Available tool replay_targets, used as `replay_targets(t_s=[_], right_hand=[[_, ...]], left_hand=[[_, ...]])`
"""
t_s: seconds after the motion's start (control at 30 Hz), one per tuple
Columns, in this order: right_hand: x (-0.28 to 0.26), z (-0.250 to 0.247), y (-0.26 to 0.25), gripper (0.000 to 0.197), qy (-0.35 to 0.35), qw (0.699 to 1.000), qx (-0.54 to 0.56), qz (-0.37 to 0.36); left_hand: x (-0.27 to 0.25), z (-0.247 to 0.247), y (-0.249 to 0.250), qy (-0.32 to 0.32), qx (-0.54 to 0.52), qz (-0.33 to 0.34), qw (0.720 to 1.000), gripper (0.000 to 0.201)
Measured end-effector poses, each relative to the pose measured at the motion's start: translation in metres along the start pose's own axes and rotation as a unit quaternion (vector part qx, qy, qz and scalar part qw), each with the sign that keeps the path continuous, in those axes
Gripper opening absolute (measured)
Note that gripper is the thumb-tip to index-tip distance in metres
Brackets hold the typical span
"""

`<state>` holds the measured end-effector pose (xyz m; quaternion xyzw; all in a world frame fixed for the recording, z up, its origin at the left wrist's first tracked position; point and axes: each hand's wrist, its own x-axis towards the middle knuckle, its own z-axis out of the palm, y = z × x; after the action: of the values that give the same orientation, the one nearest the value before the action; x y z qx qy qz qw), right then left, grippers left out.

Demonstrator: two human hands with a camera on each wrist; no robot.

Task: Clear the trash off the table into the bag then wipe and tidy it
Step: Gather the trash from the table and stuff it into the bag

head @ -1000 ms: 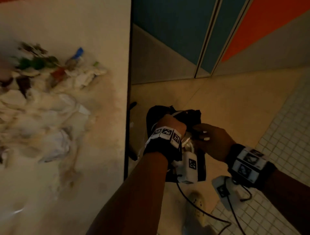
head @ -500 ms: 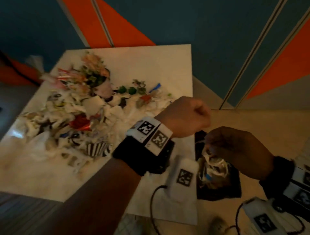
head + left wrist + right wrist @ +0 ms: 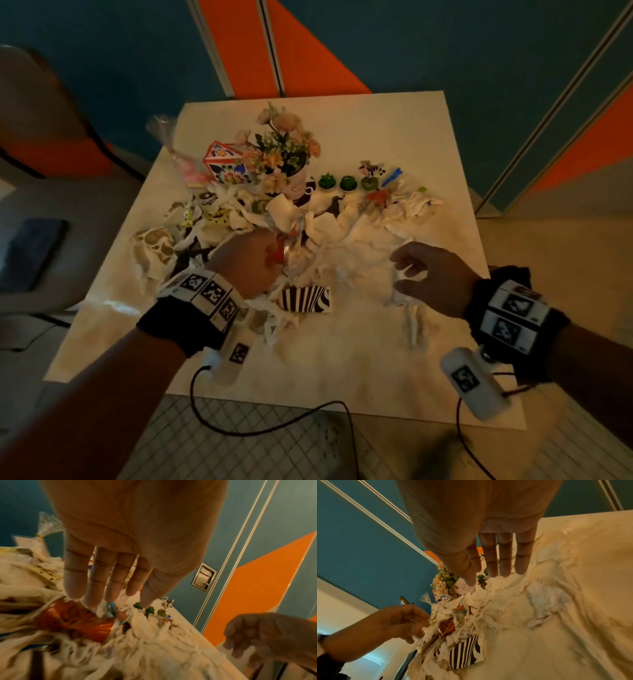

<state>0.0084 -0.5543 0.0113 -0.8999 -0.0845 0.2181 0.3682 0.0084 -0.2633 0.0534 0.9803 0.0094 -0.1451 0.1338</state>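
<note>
Surface [image 3: 394, 144] of pale white fills the middle of the head view, standing against a teal and orange wall, and most of it is strewn with crumpled white tissues [image 3: 352, 240] and wrappers. At the far side of the heap stands a potted flower arrangement [image 3: 284, 150] with a patterned triangular box [image 3: 224, 164] just to its left and a clear cellophane wrap [image 3: 164, 133] beyond that. A striped black-and-white packet [image 3: 305, 298] lies at the near edge of the heap, between the two hands. Left hand [image 3: 245, 265] is over the middle of the pile with its fingers [image 3: 96, 577] extended and relaxed, the tips down at a crushed orange can [image 3: 75, 620] lying on its side among the tissues; whether they touch it cannot be told. Right hand [image 3: 431, 277] hovers above the tissues on the right side, fingers loosely spread and holding nothing. Three small green cactus figures [image 3: 347, 183] sit in a row right of the flowerpot, with a blue scrap [image 3: 394, 173] near them.
</note>
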Motion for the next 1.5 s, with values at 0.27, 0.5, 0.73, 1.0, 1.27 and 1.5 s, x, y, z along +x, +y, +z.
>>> replay_targets(t_s=[0.27, 0.5, 0.73, 1.0, 1.27, 1.5], right_hand=[[0.045, 0.037, -0.036, 0.054, -0.047, 0.992, -0.107, 0.036], [0.074, 0.078, -0.055, 0.095, -0.097, 0.961, -0.258, 0.030], [0.098, 0.090, -0.070, 0.097, -0.130, 0.943, -0.307, 0.000], [0.123, 0.088, -0.076, 0.083, -0.160, 0.916, -0.367, -0.009], [0.132, 0.098, -0.076, 0.040, -0.113, 0.938, -0.326, -0.019], [0.118, 0.070, -0.078, 0.035, 0.010, 0.990, -0.137, -0.012]], left_hand=[[-0.029, 0.047, -0.023, -0.051, 0.094, 0.066, 0.992, 0.084], [-0.031, 0.091, -0.031, -0.079, 0.197, 0.072, 0.975, 0.096], [-0.016, 0.110, -0.029, -0.061, 0.135, 0.053, 0.988, 0.076], [-0.011, 0.109, -0.039, -0.028, 0.170, 0.090, 0.981, 0.042], [-0.011, 0.106, -0.052, 0.022, 0.037, 0.128, 0.991, 0.037], [-0.007, 0.056, -0.057, 0.200, -0.257, 0.044, 0.944, 0.022]])
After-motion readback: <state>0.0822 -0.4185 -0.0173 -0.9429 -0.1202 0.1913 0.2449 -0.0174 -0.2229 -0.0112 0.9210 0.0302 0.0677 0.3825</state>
